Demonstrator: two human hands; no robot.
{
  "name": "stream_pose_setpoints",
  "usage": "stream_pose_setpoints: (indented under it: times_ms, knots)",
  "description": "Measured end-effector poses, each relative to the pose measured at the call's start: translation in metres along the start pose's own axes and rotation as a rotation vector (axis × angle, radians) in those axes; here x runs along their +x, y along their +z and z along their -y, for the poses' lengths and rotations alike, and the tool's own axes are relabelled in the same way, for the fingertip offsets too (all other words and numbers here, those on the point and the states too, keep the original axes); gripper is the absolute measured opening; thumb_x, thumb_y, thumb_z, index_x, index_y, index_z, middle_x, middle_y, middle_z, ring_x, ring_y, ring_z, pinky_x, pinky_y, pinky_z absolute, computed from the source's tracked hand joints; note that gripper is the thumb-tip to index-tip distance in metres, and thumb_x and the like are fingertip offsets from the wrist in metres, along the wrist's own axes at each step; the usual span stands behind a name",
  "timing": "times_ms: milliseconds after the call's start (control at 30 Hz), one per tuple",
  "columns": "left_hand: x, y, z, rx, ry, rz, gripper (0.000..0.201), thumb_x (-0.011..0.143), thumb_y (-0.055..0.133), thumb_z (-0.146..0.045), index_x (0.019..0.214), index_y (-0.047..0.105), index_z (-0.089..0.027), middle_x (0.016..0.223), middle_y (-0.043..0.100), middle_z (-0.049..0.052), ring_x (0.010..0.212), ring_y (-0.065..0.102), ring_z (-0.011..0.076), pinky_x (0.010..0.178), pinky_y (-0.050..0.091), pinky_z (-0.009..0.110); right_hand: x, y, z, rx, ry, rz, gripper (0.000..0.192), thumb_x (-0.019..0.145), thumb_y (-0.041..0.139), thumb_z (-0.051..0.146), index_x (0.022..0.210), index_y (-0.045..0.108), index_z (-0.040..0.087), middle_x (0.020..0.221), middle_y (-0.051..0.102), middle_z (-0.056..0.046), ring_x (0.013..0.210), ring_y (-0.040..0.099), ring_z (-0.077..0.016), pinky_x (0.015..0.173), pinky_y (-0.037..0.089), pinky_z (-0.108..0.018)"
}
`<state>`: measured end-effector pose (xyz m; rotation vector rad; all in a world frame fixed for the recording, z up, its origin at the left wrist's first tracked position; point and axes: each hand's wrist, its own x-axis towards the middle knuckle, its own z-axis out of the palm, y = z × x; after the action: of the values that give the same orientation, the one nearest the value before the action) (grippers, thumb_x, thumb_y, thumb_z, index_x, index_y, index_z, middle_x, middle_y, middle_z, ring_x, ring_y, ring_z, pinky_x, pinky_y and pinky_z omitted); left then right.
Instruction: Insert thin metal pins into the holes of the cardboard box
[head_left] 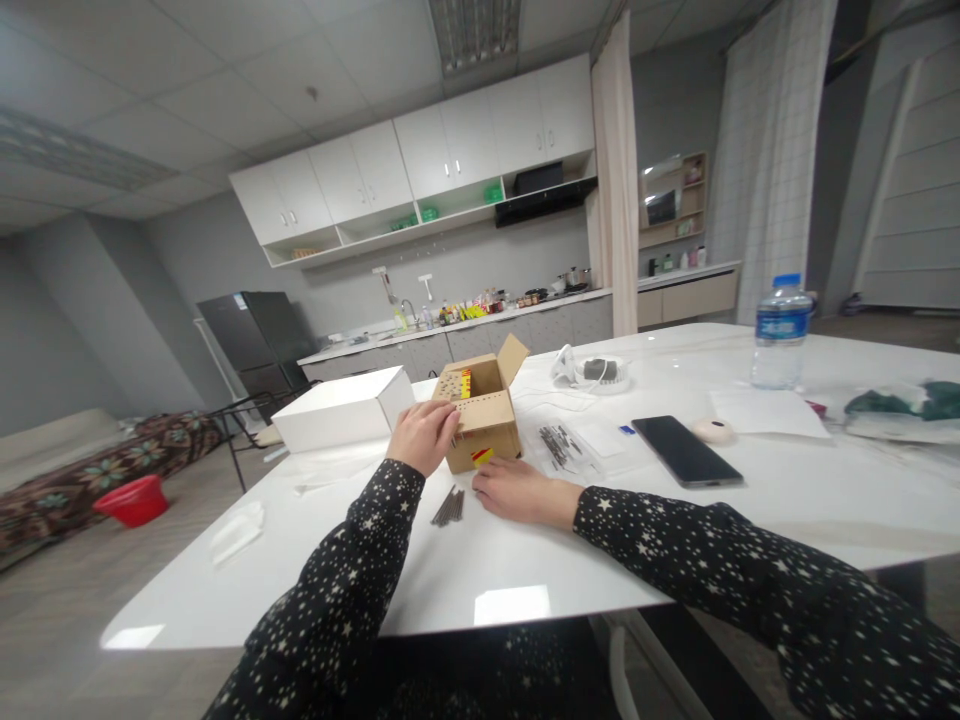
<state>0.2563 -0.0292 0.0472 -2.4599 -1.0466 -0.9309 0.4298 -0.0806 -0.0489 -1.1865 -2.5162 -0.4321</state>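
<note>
Cardboard is what my left hand (424, 436) rests on: fingers lie against the near left face of a small brown box (480, 415) with its flap up, while my right hand (521, 492) lies flat and empty on the worktop (525, 570) just in front of it. I judge I'm steadying the box. Thin dark metal rods (448, 507) lie bundled between my hands, so a pinch comes next.

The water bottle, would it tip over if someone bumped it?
Probably quite easily: the water bottle is tall and narrow and stands upright on a glossy white table, so it might slide or topple. It looks mostly full, so likely heavy enough to resist a light nudge. On its side, it would probably roll.
</note>
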Motion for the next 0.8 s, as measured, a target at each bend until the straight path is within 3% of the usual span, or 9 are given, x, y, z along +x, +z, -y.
stream_pose_setpoints:
  times_ms: [133, 467, 800]
  knots:
    - [-0.009, 0.002, -0.002, 0.045, -0.01, -0.031, 0.035, 0.097, 0.04, -0.037, 0.115, 0.067, -0.024, 0.122, 0.068, 0.007, 0.115, 0.058, 0.0243, 0.099, 0.04, 0.04, 0.0, -0.002, 0.0, -0.008, 0.004, 0.002, 0.026, 0.097, 0.044, 0.024, 0.095, 0.067, 0.012, 0.099, 0.067, -0.012, 0.095, 0.061, -0.0227, 0.088, 0.046, -0.036]
    - [-0.026, 0.004, 0.006, 0.04, -0.056, -0.089, 0.036, 0.096, 0.041, -0.037, 0.121, 0.064, -0.025, 0.126, 0.063, 0.009, 0.116, 0.057, 0.0241, 0.1, 0.04, 0.039, 0.0, -0.001, -0.001, -0.006, -0.022, -0.006, 0.026, 0.096, 0.044, 0.023, 0.093, 0.068, 0.012, 0.097, 0.067, -0.012, 0.093, 0.061, -0.0225, 0.085, 0.047, -0.035]
    - [-0.059, 0.019, 0.015, -0.074, -0.079, -0.237, 0.037, 0.096, 0.042, -0.036, 0.127, 0.059, -0.023, 0.129, 0.061, 0.011, 0.121, 0.056, 0.0231, 0.103, 0.042, 0.04, -0.001, 0.005, 0.003, 0.006, -0.007, -0.005, 0.027, 0.097, 0.043, 0.023, 0.094, 0.067, 0.011, 0.098, 0.066, -0.013, 0.094, 0.061, -0.0226, 0.086, 0.046, -0.036]
